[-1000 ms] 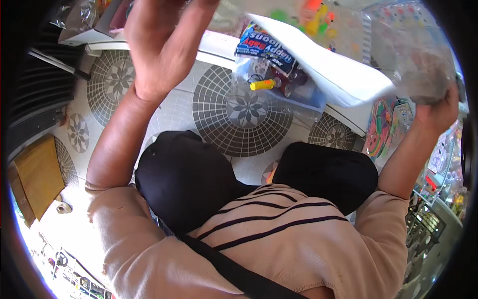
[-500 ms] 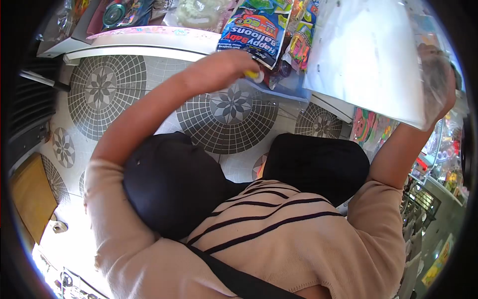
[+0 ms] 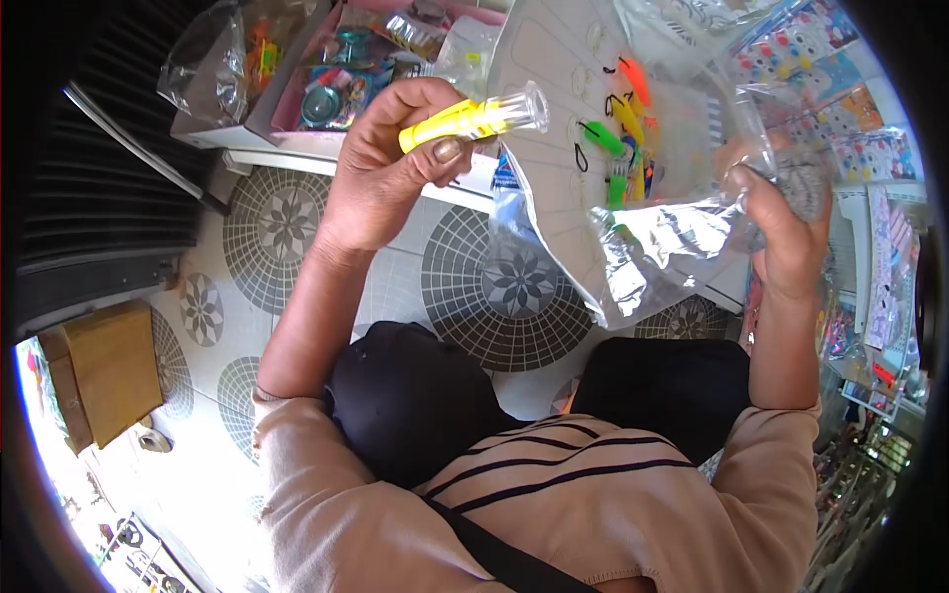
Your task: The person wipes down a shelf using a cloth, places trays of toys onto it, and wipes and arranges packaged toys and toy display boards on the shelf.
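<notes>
My left hand (image 3: 386, 178) is closed around a small yellow plastic toy (image 3: 460, 121) with a clear, flared end that points right. I cannot make out its exact kind. On the right, my right hand (image 3: 786, 212) grips a clear plastic bag (image 3: 662, 252) by its side. Inside or against the bag stands a large pale card (image 3: 554, 109) with printed outlines. Several small green, yellow and orange pieces with black loops, among them a green piece (image 3: 601, 137), lie in front of the card.
Behind my left hand, a pink-lined box (image 3: 289, 117) holds packaged goods on a white shelf. A cardboard box (image 3: 114, 376) stands on the patterned tile floor (image 3: 395, 287) at left. Cartoon-printed packets (image 3: 870, 138) hang at right, and a black shutter (image 3: 89, 148) rises at left.
My left hand has risen with the yellow toy, away from the balloon packet. The bag and card have turned and shifted left, so the coloured pieces now show.
</notes>
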Demonstrator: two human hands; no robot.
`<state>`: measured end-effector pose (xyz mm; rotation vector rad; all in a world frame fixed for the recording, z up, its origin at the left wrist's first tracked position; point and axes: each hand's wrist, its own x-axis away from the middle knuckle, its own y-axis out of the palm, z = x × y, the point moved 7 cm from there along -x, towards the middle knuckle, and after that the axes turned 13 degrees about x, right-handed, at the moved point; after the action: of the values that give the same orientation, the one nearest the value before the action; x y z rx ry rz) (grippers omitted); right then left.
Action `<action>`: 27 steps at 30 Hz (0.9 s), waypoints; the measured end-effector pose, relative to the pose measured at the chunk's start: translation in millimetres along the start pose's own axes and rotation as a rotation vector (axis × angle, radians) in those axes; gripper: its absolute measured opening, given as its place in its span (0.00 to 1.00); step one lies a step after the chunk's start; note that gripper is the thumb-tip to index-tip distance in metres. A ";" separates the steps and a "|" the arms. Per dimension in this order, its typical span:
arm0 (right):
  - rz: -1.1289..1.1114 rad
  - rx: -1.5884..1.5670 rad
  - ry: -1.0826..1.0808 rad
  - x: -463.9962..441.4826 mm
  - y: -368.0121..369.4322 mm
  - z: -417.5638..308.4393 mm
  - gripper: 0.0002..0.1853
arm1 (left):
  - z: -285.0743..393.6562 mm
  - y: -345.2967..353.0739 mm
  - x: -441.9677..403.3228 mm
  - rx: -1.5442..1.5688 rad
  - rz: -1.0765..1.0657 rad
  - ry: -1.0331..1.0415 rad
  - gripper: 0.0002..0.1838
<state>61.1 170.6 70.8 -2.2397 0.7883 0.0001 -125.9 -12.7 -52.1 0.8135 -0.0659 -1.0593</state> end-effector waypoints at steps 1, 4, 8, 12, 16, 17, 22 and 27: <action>-0.017 0.030 0.010 1.1 0.1 0.7 0.10 | 1.7 4.8 -2.3 -0.019 -0.001 -0.021 0.19; 0.003 -0.048 -0.007 2.3 5.8 -7.6 0.09 | 7.8 14.2 -7.7 -0.075 0.034 -0.061 0.19; -0.026 -0.021 -0.059 2.0 8.5 -15.6 0.08 | 12.1 16.9 -9.6 -0.125 0.052 -0.044 0.18; -0.062 -0.034 -0.051 2.2 13.0 -19.7 0.09 | 18.7 22.8 -7.1 -0.131 0.045 -0.006 0.17; -0.056 -0.032 -0.068 2.3 12.2 -21.1 0.09 | 25.0 26.9 -7.7 -0.145 -0.079 0.018 0.21; -0.053 -0.030 -0.064 2.5 11.4 -20.0 0.09 | 26.2 27.9 -8.2 -0.144 -0.137 0.037 0.21; -0.058 -0.016 -0.066 1.8 12.0 -19.9 0.08 | 34.9 40.8 -10.2 -0.317 -0.164 0.087 0.22; -0.063 0.046 -0.035 2.6 9.4 -14.5 0.08 | 42.5 54.9 -7.9 -0.694 -0.193 0.053 0.30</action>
<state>54.7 154.8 74.4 -2.2145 0.6928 -0.0088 -106.7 -17.5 14.9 0.2176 0.4142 -1.1386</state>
